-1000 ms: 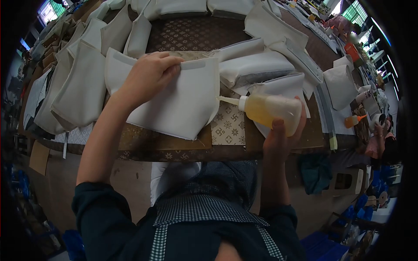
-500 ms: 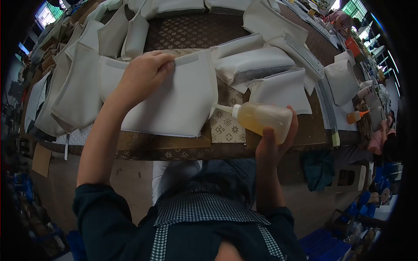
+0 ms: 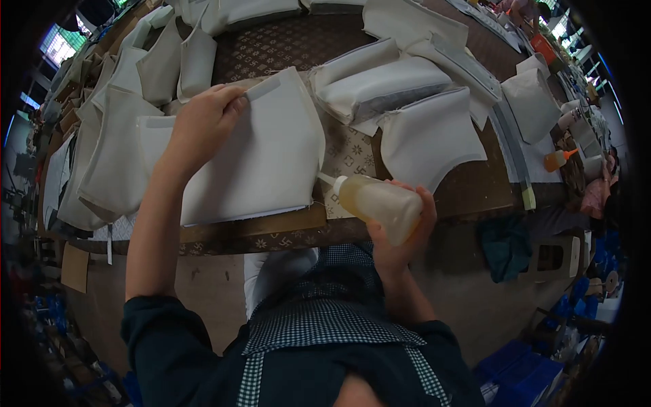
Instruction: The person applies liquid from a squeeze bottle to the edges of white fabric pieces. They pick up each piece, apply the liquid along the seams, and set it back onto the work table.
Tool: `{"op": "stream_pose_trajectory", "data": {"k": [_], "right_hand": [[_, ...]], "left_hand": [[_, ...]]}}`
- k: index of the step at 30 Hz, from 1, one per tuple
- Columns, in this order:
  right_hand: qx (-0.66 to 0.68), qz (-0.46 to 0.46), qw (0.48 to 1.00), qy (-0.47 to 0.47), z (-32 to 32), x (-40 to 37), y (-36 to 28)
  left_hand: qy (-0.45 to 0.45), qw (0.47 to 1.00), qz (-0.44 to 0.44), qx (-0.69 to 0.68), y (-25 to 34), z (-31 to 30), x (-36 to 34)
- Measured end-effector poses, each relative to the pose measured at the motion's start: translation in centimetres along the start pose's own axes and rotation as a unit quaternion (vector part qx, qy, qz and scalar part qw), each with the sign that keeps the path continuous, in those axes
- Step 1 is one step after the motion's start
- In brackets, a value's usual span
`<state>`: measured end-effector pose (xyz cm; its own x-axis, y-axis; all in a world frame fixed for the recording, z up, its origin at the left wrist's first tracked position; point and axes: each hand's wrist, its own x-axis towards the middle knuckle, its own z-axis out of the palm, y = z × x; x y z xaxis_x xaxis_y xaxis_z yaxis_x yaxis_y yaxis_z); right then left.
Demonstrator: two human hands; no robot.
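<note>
My left hand [image 3: 202,127] is closed at the upper edge of a white padded fabric panel [image 3: 261,152], its fingers curled over near a grey strip along that edge. The panel lies at the front of the table, its lower edge raw and slightly frayed. In my right hand [image 3: 393,256] is a clear squeeze bottle [image 3: 380,205] of yellowish liquid, tilted on its side. The bottle's thin nozzle points left and meets the panel's right edge; whether liquid comes out is too small to tell.
More white padded pieces [image 3: 400,91] lie to the right, and a stack of cream panels [image 3: 119,159] stands at left. A brown patterned cloth [image 3: 271,47] covers the table. An orange-tipped bottle [image 3: 556,160] stands far right. Another person [image 3: 522,10] is at the upper right.
The bottle's nozzle has moved down along the panel's right edge, with my right hand lower. My left hand keeps its place on the panel. The view has shifted slightly.
</note>
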<state>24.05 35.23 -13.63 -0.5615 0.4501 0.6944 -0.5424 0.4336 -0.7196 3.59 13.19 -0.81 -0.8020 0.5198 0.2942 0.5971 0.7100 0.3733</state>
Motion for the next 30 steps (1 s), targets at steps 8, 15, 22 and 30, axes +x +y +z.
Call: {"op": "stream_pose_trajectory", "data": {"k": [8, 15, 22, 30], "right_hand": [[0.010, 0.094, 0.995, -0.005, -0.3, -2.3, -0.4], [0.105, 0.186, 0.976, 0.053, -1.1, -0.4, 0.5], [0.088, 0.290, 0.953, 0.020, -2.3, 0.0, 1.5], [0.319, 0.265, 0.905, 0.101, -2.5, 4.9, 3.1]], "left_hand": [[-0.001, 0.999, -0.009, -0.033, -0.1, 0.4, -0.2], [-0.005, 0.999, -0.004, -0.054, 0.0, 0.2, -0.2], [-0.017, 0.999, 0.005, -0.050, 0.8, -0.2, -0.3], [-0.020, 0.997, 0.042, -0.066, 0.9, -0.7, -0.9]]}}
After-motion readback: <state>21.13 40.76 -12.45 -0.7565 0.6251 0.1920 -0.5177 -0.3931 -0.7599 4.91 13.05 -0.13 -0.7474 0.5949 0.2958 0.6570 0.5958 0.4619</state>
